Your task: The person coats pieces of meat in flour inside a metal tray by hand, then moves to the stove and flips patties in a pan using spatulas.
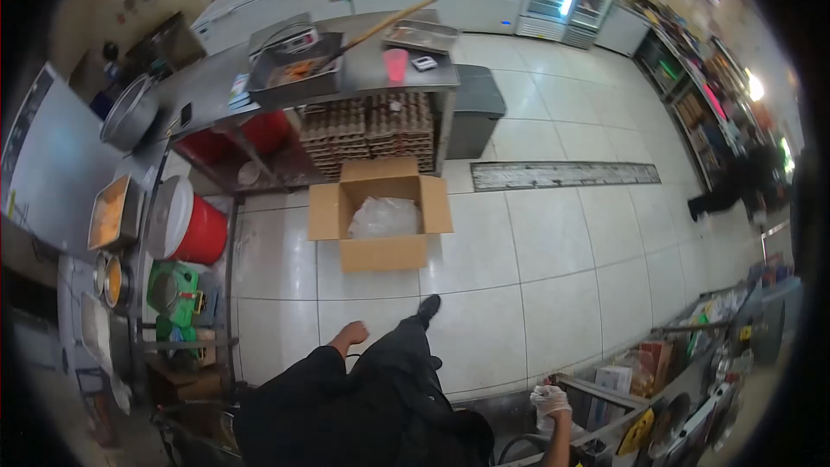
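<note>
My left hand [353, 334] hangs over the tiled floor beside my dark clothing, bare, with its fingers curled in and nothing seen in them. Low on the right, my right hand [550, 399] wears a thin see-through glove. Its fingers look closed, and pale clear plastic shows just below them; whether this is glove or a held item I cannot make out. That hand is near the metal rack [596, 389]. On the floor ahead stands an open cardboard box [385, 254], flaps spread, with a clear plastic bag [385, 217] inside.
Behind the box is a steel table [363, 78] bearing a deep tray [298, 78], a pink cup [396, 64] and egg trays [372, 134] underneath. A red bucket [203, 229] stands left. A floor drain grate [566, 175] lies right. Another person [743, 182] is at far right.
</note>
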`<state>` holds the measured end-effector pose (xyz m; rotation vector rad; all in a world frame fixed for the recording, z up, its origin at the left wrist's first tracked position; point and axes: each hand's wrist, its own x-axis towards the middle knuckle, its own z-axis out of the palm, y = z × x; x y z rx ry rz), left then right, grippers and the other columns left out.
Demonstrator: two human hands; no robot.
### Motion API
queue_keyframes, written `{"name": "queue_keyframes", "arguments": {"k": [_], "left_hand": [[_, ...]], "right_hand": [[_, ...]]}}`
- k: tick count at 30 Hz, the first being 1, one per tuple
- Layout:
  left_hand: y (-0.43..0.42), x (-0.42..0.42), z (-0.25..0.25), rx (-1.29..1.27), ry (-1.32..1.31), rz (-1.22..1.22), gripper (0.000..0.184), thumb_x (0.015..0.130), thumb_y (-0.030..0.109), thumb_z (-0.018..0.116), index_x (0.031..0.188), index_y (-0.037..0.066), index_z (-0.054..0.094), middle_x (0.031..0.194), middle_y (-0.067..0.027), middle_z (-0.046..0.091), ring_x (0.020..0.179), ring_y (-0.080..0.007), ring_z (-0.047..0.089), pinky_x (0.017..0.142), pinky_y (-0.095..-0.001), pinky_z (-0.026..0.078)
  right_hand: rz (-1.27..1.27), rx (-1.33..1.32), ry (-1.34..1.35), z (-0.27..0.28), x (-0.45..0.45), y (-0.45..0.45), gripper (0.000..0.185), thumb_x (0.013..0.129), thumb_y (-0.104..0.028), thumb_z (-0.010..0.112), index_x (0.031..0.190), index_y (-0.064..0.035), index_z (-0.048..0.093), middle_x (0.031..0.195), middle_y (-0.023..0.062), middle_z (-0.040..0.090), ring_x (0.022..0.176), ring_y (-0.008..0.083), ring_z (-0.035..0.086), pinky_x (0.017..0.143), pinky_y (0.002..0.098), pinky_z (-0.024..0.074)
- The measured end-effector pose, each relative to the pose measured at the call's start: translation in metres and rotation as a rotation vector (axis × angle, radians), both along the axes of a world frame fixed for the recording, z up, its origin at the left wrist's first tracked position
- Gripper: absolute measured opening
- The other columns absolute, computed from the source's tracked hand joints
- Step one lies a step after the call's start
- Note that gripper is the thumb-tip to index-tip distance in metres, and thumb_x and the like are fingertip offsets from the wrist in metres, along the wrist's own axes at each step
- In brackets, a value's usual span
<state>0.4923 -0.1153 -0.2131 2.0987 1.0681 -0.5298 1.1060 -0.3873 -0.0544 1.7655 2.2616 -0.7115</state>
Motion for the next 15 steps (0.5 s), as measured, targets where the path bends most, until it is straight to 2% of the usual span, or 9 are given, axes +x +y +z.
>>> {"name": "queue_keyframes", "arguments": {"k": [2, 3, 5, 8, 9, 10, 11, 12, 15], "left_hand": [[-0.027, -0.090, -0.046, -0.058, 0.226, 0.511, 0.034, 0.078, 0.027, 0.050, 0.087, -0.003, 0.064, 0.102, -0.0249, 0.060, 0.099, -0.0382, 0.056, 0.086, -0.0433, 0.046], [-0.034, -0.122, -0.043, -0.080, 0.240, 0.483, 0.035, 0.078, 0.027, 0.049, 0.088, -0.003, 0.064, 0.102, -0.0247, 0.060, 0.098, -0.0387, 0.057, 0.087, -0.0433, 0.046], [-0.037, -0.156, -0.007, -0.045, 0.228, 0.312, 0.034, 0.077, 0.026, 0.050, 0.088, -0.003, 0.065, 0.099, -0.0245, 0.061, 0.096, -0.0397, 0.057, 0.086, -0.0437, 0.046], [-0.035, -0.180, 0.002, -0.242, 0.090, 0.956, 0.034, 0.079, 0.030, 0.047, 0.088, 0.003, 0.066, 0.100, -0.0221, 0.062, 0.096, -0.0385, 0.057, 0.083, -0.0450, 0.047], [-0.036, -0.193, -0.026, -0.010, 0.049, 0.540, 0.029, 0.079, 0.028, 0.050, 0.089, 0.008, 0.067, 0.093, -0.0201, 0.063, 0.092, -0.0372, 0.058, 0.081, -0.0441, 0.048], [-0.028, -0.195, -0.022, -0.068, 0.016, 0.474, 0.026, 0.078, 0.029, 0.051, 0.088, 0.014, 0.069, 0.091, -0.0172, 0.063, 0.089, -0.0348, 0.057, 0.079, -0.0437, 0.048], [-0.025, -0.195, -0.032, 0.080, -0.038, 0.476, 0.024, 0.076, 0.028, 0.052, 0.083, 0.014, 0.070, 0.086, -0.0148, 0.065, 0.088, -0.0320, 0.059, 0.079, -0.0423, 0.049], [-0.011, -0.179, -0.001, -0.189, -0.151, 1.086, 0.022, 0.074, 0.025, 0.052, 0.077, 0.012, 0.069, 0.078, -0.0155, 0.065, 0.079, -0.0319, 0.062, 0.073, -0.0404, 0.050], [0.028, -0.175, 0.027, -0.280, -0.226, 1.169, 0.018, 0.071, 0.018, 0.057, 0.074, 0.004, 0.067, 0.070, -0.0136, 0.065, 0.061, -0.0231, 0.063, 0.058, -0.0341, 0.049]], "right_hand": [[-0.525, -0.045, 0.112, -0.085, -0.013, -0.020, 0.013, 0.075, -0.026, 0.055, 0.082, -0.0159, 0.062, 0.078, 0.0093, 0.061, 0.076, 0.0286, 0.058, 0.069, 0.0410, 0.0473], [-0.694, -0.007, 0.149, -0.119, -0.022, -0.030, 0.014, 0.074, -0.023, 0.055, 0.084, -0.0162, 0.062, 0.078, 0.0092, 0.060, 0.076, 0.0286, 0.058, 0.069, 0.0414, 0.0469], [-0.711, -0.024, 0.193, -0.098, -0.081, -0.008, 0.019, 0.076, -0.029, 0.059, 0.079, -0.0111, 0.066, 0.088, 0.0124, 0.064, 0.082, 0.0243, 0.063, 0.069, 0.0402, 0.0498], [-0.250, -0.144, -0.144, -0.043, -0.181, 0.028, 0.015, 0.075, -0.022, 0.063, 0.078, -0.0073, 0.065, 0.082, 0.0137, 0.065, 0.075, 0.0231, 0.063, 0.064, 0.0385, 0.0492], [-0.707, -0.022, 0.502, 0.002, -0.218, 0.052, 0.009, 0.073, -0.016, 0.064, 0.075, -0.0069, 0.064, 0.082, 0.0132, 0.065, 0.074, 0.0228, 0.062, 0.062, 0.0378, 0.0487], [-0.973, 0.181, 1.227, 0.048, -0.254, 0.075, 0.004, 0.071, -0.010, 0.065, 0.073, -0.0065, 0.063, 0.081, 0.0127, 0.064, 0.073, 0.0225, 0.062, 0.061, 0.0371, 0.0483], [-1.035, -0.020, 0.944, 0.005, -0.246, 0.082, 0.005, 0.072, -0.011, 0.064, 0.075, -0.0068, 0.063, 0.080, 0.0123, 0.064, 0.071, 0.0224, 0.062, 0.060, 0.0370, 0.0485], [-1.016, -0.241, 0.612, -0.039, -0.233, 0.087, 0.006, 0.073, -0.013, 0.064, 0.076, -0.0071, 0.063, 0.079, 0.0118, 0.064, 0.070, 0.0223, 0.062, 0.060, 0.0370, 0.0488], [-1.022, -0.430, 0.497, -0.072, -0.220, 0.147, 0.011, 0.076, -0.017, 0.061, 0.082, -0.0079, 0.063, 0.076, 0.0105, 0.063, 0.066, 0.0220, 0.061, 0.058, 0.0368, 0.0496]]}}
